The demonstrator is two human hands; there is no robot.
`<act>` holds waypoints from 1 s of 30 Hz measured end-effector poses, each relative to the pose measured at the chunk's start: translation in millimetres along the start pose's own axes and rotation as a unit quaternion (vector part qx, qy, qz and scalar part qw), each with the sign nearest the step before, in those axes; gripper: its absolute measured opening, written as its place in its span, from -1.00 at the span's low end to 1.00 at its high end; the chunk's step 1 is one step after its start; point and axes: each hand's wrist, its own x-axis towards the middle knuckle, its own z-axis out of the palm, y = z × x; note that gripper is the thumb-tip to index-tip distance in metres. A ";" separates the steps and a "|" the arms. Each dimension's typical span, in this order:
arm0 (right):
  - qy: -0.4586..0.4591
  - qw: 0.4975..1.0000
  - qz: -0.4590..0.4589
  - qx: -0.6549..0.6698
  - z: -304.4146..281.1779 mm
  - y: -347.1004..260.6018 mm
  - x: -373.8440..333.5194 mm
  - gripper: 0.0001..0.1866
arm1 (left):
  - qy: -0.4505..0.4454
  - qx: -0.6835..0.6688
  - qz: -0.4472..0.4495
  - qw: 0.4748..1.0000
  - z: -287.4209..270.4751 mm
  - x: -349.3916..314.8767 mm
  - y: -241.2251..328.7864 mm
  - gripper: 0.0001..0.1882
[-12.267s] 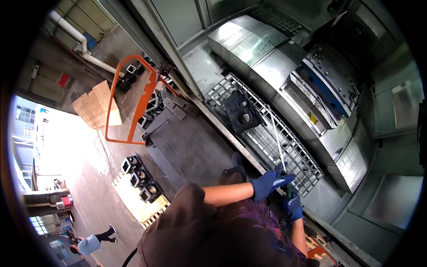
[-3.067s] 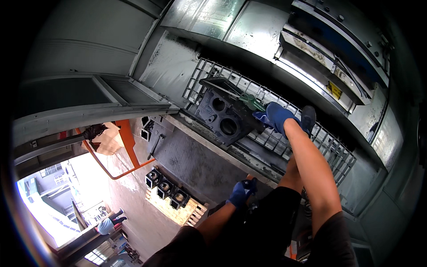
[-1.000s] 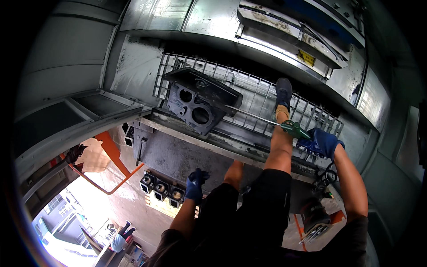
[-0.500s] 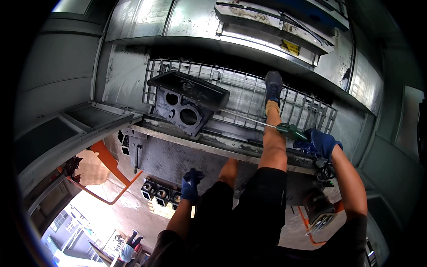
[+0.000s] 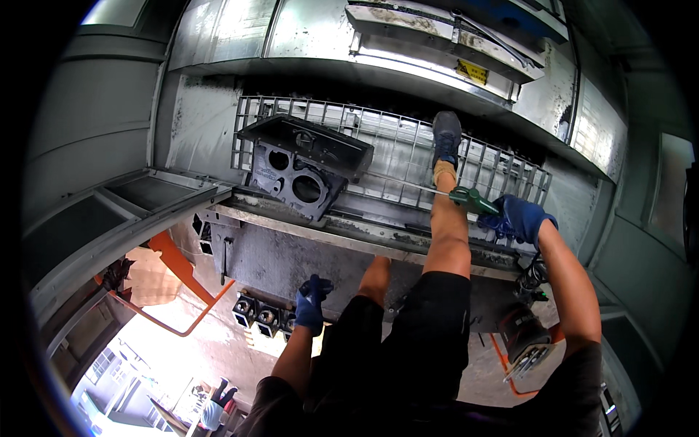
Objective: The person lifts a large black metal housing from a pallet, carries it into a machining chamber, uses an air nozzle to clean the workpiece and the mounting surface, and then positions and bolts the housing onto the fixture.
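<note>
A green-handled air blow gun with a long thin nozzle is gripped in my right hand, in a blue glove. The nozzle runs left across my shin, its end close to a dark metal casting. The casting has round holes in its near face and a rectangular opening on top; it rests tilted on a metal grate. My gloved left hand is off to the side, low beside my thigh. Its dark-tipped fingers stand apart, and I see nothing in it.
My shoe is on the grate, my leg crossing the metal front ledge. A wrench lies on the machine's upper shelf. Small black castings stand below left. An orange frame and a container of tools flank me.
My right hand and the blow gun have shifted slightly left and up. The left hand has hardly moved, and the casting stays on the grate.
</note>
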 end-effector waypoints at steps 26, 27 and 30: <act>0.025 0.972 -0.038 -0.229 -39.6 7.8 101.4 -0.62 | 0.006 -0.124 -0.022 0.992 56.4 43.8 48.4 -0.55; 0.023 0.982 -0.013 -0.184 -30.8 -1.2 112.5 -0.60 | -0.006 -0.113 -0.015 0.993 60.3 44.2 50.3 -0.56; -0.007 0.994 0.062 -0.094 -17.2 -38.4 135.0 -0.57 | -0.039 -0.077 0.010 0.996 73.7 42.9 54.1 -0.57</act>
